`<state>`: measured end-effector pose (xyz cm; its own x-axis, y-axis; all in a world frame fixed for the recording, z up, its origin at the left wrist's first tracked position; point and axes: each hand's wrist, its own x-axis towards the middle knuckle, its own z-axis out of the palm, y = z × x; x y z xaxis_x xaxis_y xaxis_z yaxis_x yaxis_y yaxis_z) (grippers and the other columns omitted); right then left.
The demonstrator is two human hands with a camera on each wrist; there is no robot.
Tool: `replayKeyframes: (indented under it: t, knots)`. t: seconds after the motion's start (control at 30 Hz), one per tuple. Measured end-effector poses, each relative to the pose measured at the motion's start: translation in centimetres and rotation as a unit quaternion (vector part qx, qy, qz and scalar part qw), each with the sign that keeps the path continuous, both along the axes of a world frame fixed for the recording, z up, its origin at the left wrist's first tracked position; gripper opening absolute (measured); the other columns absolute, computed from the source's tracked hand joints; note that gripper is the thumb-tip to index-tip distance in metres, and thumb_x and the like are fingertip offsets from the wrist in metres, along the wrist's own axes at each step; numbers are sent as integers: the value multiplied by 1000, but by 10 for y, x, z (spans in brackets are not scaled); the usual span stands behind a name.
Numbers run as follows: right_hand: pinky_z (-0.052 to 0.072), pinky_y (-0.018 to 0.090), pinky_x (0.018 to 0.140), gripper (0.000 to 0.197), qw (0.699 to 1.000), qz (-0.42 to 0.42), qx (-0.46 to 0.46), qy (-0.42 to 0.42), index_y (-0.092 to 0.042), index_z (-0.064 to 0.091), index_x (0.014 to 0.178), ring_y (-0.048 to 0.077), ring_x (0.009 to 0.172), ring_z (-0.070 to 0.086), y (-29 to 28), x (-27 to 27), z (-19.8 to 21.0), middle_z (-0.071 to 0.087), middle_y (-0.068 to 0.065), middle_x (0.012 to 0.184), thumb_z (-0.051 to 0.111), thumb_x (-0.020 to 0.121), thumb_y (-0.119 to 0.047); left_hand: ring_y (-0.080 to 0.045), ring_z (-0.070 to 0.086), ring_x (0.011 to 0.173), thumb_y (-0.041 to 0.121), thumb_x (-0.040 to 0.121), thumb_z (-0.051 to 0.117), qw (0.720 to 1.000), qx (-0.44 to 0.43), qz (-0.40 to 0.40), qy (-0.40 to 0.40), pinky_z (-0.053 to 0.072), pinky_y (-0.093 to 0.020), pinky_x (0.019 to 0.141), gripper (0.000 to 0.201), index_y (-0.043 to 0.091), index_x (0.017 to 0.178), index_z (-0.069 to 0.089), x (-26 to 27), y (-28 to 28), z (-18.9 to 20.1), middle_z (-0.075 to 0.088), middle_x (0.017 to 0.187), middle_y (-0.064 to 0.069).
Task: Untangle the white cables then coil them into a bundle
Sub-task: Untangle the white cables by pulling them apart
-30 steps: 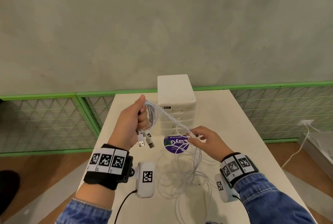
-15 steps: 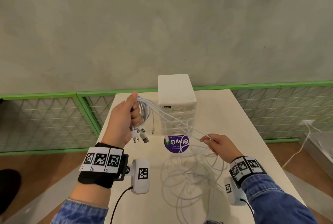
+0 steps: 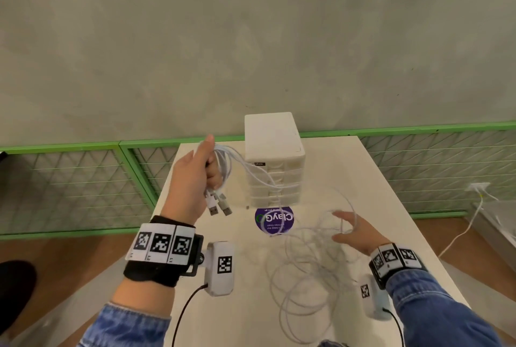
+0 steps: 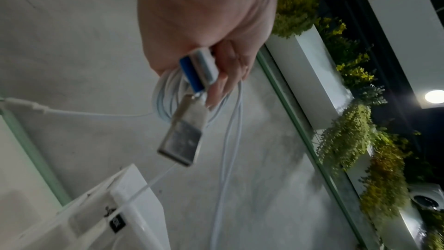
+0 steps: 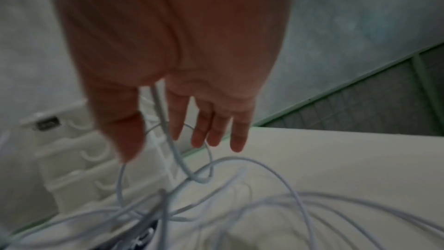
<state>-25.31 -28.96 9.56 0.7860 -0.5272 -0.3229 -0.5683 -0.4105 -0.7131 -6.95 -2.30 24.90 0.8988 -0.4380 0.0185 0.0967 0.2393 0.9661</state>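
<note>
At the left we see the left hand [image 3: 195, 179] raised above the table [image 3: 377, 179] near its far left corner, fingers clenched round a gathered bundle of the white cables [image 3: 223, 163]. Two USB plugs [image 3: 220, 208] hang below the fist; in the left wrist view one shows a blue insert [image 4: 192, 71] and the other a bare metal shell [image 4: 181, 140]. From the fist several strands run rightward and downward, passing in front of the white drawer unit [image 3: 275, 145], which stands at the middle of the table's far edge. Just in front of the unit a round purple sticker [image 3: 275, 219] lies flat on the table. Further right, the remaining cable lies as a loose tangle of loops [image 3: 310, 271] on the table toward the near right side. Above it we see the right hand [image 3: 354, 232], fingers spread and released, gripping nothing; the right wrist view shows one strand [image 5: 165, 130] passing between thumb and forefinger, and loops arching around the fingertips [image 5: 238, 140]. Both wrists carry marker-patterned bands [image 3: 163, 243] and white camera modules [image 3: 220, 265], above blue denim sleeves [image 3: 435, 310].
</note>
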Motion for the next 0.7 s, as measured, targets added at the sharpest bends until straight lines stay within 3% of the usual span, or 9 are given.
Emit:
replayKeyframes:
  t: [0.1,0.2,0.3,0.4,0.5,0.53,0.6,0.67,0.7]
  knots:
    - [22,26,109,99,999,47,11,-8,-14,24,146,16,138,30,5,11,34,32,0,150,83,67,-24,-10,16,38,30,96,52,1000,11,-14,15,17,-19,38,41,21,62,31,-8,-9,-4,22,47,7]
    - [21,30,110,112,997,-4,21,-79,-20,9,149,17,139,27,9,16,65,27,-5,153,82,65,-34,-10,16,38,28,96,52,1000,19,-13,14,17,-17,37,41,20,62,30,-8,-10,-5,22,46,7]
    - [23,30,110,107,975,-48,24,-215,-30,11,148,11,136,28,21,21,86,28,-11,151,79,67,-37,-10,15,37,28,96,53,998,48,-27,10,18,-18,37,45,20,59,28,-14,-11,-7,22,44,8]
    - [21,26,114,102,963,52,5,-265,-36,20,145,-2,134,26,49,36,102,28,-18,150,78,62,-43,-11,15,39,31,96,53,995,77,-68,6,16,-19,39,47,20,57,29,-28,-19,-10,21,45,7]
    - [22,5,103,89,951,171,-9,-256,-38,21,144,-9,130,29,82,55,109,33,-22,144,74,73,-38,-11,16,38,32,95,54,989,86,-121,5,17,-18,38,44,19,58,32,-40,-28,-9,23,44,7]
    - [25,1,99,76,946,191,-3,-261,-37,26,141,-10,124,37,89,62,108,40,-19,139,70,80,-28,-11,17,38,32,94,54,986,89,-138,1,18,-18,38,44,19,58,33,-43,-30,-9,24,44,6]
    - [42,8,87,47,941,199,39,-270,-33,45,127,-6,94,58,96,68,107,62,-12,112,61,88,-13,-11,17,38,33,93,56,982,101,-162,-7,17,-18,39,45,19,57,34,-43,-29,-7,25,44,5]
    - [47,16,64,29,942,187,67,-272,-30,57,110,0,59,55,94,68,108,62,-18,68,55,91,-8,-11,18,39,37,91,58,975,130,-177,-7,14,-20,41,45,20,56,34,-39,-23,-6,26,45,5]
    - [43,13,57,25,942,175,72,-276,-27,61,105,-1,52,51,90,66,110,58,-20,57,54,91,-7,-11,18,40,40,89,59,971,150,-187,-6,13,-22,43,45,20,56,35,-37,-19,-7,27,46,5]
